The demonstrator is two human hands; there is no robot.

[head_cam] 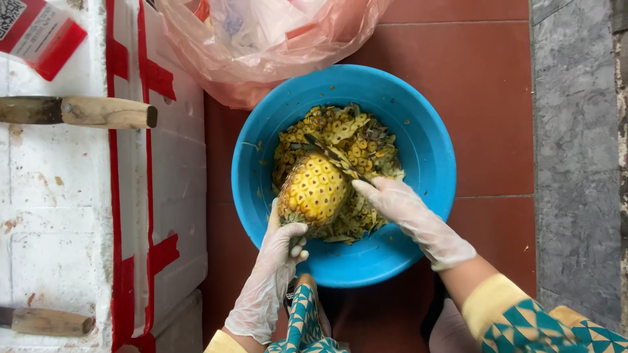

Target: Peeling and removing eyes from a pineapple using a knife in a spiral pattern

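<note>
A peeled yellow pineapple point(316, 189) is held over a blue plastic basin point(425, 140) full of pineapple peelings point(353, 137). My left hand point(275, 268), in a thin clear glove, grips the pineapple's lower end from beneath. My right hand point(409, 212), also gloved, holds a knife point(333, 157) whose blade lies across the top of the fruit, pointing up and left.
A pink plastic bag point(261, 39) with rubbish sits just behind the basin. A white foam box point(65, 196) with red tape stands at the left, with two wooden-handled tools point(108, 112) lying on it. The floor is red tile point(484, 85), with a grey stone strip point(575, 163) at right.
</note>
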